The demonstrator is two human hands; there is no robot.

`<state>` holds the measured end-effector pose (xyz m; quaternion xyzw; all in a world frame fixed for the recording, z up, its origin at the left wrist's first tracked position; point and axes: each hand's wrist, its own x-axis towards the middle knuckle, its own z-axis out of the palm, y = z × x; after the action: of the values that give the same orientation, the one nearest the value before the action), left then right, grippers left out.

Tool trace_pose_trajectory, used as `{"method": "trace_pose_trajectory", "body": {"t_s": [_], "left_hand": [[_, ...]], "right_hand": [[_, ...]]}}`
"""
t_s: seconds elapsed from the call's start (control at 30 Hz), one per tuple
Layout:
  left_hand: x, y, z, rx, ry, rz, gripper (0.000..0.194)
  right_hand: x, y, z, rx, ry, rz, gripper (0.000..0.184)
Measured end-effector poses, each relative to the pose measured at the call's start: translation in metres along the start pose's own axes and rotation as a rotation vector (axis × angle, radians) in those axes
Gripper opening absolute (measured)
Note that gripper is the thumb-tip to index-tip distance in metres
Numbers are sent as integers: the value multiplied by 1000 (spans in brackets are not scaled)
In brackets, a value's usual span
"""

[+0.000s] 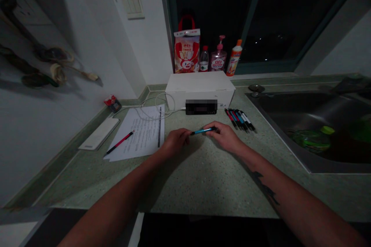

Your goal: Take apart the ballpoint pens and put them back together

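A blue pen with dark ends is held level just above the counter, between my two hands. My left hand is closed on its left end with a pinch. On the right end, my right hand grips it between thumb and fingers. Several pens in red, blue, black and white lie side by side beyond my right hand. A red and black pen rests on printed sheets to the left of my left hand.
A white box stands at the back with a black device before it, joined by a white cable to a white power bank-like slab. Bottles and a bag stand behind. The sink edges the counter's right.
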<state>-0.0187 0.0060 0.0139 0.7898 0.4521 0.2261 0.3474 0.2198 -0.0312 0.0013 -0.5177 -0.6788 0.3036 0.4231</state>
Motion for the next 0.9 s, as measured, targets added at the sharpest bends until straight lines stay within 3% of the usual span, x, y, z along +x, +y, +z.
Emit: {"method": "trace_pose_trajectory", "body": {"t_s": [0.17, 0.23, 0.33, 0.5, 0.67, 0.8, 0.9], "left_hand": [[3, -2, 8, -38, 43, 110, 24], [2, -2, 10, -27, 29, 102, 25], [2, -1, 10, -24, 36, 61, 30], [1, 2, 9, -28, 83, 150, 19], [-1, 6, 9, -13, 59, 77, 32], [-2, 9, 9, -19, 68, 92, 28], [-2, 9, 10, 3, 82, 53, 34]], "right_hand": [[-4, -2, 5, -103, -143, 83, 32], [-4, -1, 7, -144, -105, 45, 32], [-3, -1, 8, -144, -13, -54, 17], [-3, -3, 9, -191, -139, 31, 28], [-4, -8, 8, -233, -22, -78, 18], [-5, -10, 7, -298, -110, -13, 26], [-5, -14, 6, -374, -80, -102, 26]]}}
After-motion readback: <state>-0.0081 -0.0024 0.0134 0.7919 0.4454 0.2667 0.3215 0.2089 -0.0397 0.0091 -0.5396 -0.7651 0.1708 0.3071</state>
